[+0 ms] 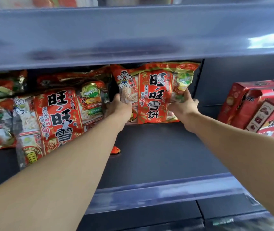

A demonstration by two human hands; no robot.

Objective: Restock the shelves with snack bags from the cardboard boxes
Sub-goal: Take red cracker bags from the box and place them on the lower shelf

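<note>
Both hands point(118, 107) point(183, 105) gripped upright red foil snack bag point(154, 92) | long axis sideways | right of leaning bags point(54, 114), dark shelf point(157, 155).

This is a store shelving unit in dark grey metal, seen from close up. The upper shelf point(133, 39) crosses the top of the view. Its front is a broad, glossy blue-grey strip, blurred, with a pale glare point(266, 40) of light near its right end. Beneath it the shelf board point(157, 152) is flat, matt and almost black. Behind the board stands a plain dark-grey back panel point(242, 77). A thin dark divider point(201, 80) stands upright under the upper shelf. Along the board's near edge runs a translucent bluish front rail point(166, 189). Below the rail lies another dark level point(149, 219), split by a narrow seam.
</note>
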